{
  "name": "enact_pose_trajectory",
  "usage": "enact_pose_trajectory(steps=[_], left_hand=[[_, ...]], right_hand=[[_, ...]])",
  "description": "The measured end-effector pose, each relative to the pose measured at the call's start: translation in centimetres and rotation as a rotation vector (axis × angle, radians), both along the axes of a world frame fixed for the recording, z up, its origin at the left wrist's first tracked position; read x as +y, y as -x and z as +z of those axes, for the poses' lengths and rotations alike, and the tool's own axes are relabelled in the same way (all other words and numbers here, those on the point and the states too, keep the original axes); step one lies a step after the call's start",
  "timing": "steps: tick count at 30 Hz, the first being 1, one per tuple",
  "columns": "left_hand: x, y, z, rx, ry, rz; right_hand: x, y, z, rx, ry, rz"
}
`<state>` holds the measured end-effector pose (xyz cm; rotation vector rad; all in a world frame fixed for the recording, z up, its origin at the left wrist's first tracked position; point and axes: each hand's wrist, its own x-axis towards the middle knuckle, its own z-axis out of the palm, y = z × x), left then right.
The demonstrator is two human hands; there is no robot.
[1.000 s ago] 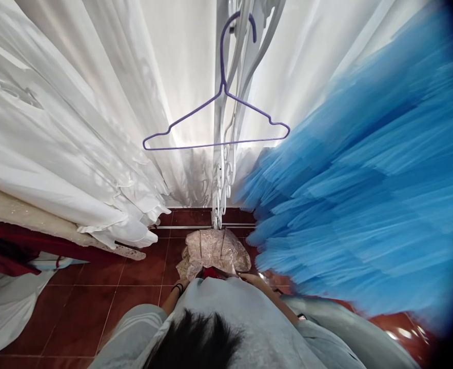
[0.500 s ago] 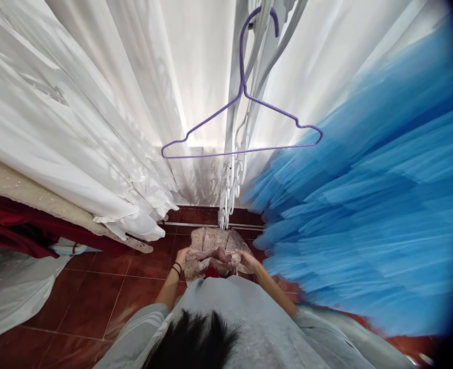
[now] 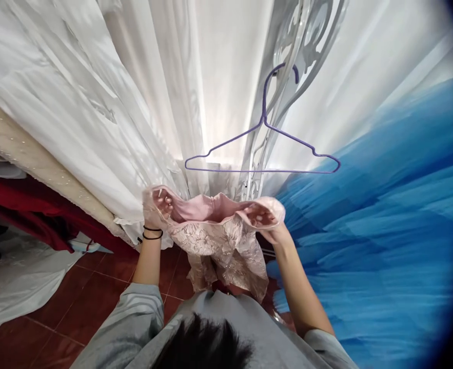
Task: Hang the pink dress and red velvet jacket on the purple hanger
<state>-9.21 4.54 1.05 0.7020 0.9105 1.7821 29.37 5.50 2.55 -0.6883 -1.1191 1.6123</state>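
A pink brocade garment (image 3: pixel 226 241) is stretched in the air between the person's 2 hands, in front of the body, its pink lining showing along the open upper edge and its flower-patterned outside hanging down. The left hand (image 3: pixel 157 211) grasps the left end, fingers bent inside the opening and partly covered by fabric; the right hand (image 3: pixel 274 231) grips the right end likewise, its fingers visible through the opening. 2 black bands (image 3: pixel 153 238) circle the left wrist. Above the garment and apart from it, a purple hanger (image 3: pixel 264 116) hangs by its hook on a white scrolled frame (image 3: pixel 328 46). To the right, blue tulle (image 3: pixel 380 220) spreads beyond the right forearm. To the left hang white cloths (image 3: pixel 95 118), then a sparkly cream cloth (image 3: pixel 34 148) and a red cloth (image 3: pixel 37 205), near a pale cloth (image 3: pixel 22 287) over the red tiled floor (image 3: pixel 76 297).
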Motion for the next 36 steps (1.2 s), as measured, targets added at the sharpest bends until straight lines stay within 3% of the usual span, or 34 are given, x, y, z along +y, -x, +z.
enact_pose_trajectory(steps=[3, 7, 12, 16, 19, 21, 24, 30, 33, 36], left_hand=[[0.7, -1.7, -0.4, 0.095, -0.012, 0.014], [1.9, -2.0, 0.1, 0.140, -0.034, 0.068], [4.5, -1.8, 3.8, 0.277, -0.160, 0.017], [7.8, -3.4, 7.5, 0.389, -0.273, -0.006], [10.0, -4.9, 9.2, 0.489, -0.329, 0.005], [10.8, -5.4, 9.2, 0.497, -0.349, 0.033], [10.9, -4.9, 7.7, 0.375, -0.374, 0.112], [11.9, -3.2, 4.6, 0.227, -0.277, 0.091], [12.8, -3.9, 5.2, 0.244, -0.238, 0.000], [13.0, -5.2, 6.7, 0.312, -0.250, -0.104]], right_hand=[[-0.3, 1.7, -0.3, -0.078, -0.042, 0.037], [0.5, 0.3, -0.6, -0.189, -0.117, -0.081], [0.9, -2.8, -0.3, -0.174, -0.248, -0.272], [0.3, -3.8, 0.4, -0.184, -0.341, -0.406], [-0.3, -4.4, 0.6, -0.175, -0.358, -0.429], [-0.8, -4.8, 0.4, -0.154, -0.349, -0.434], [-1.6, -5.0, -0.2, -0.148, -0.330, -0.411], [-2.5, -2.2, -0.4, -0.218, -0.304, -0.167], [-2.2, -1.3, -0.8, -0.194, -0.278, -0.147], [-1.9, -1.9, -1.6, -0.163, -0.229, -0.230]])
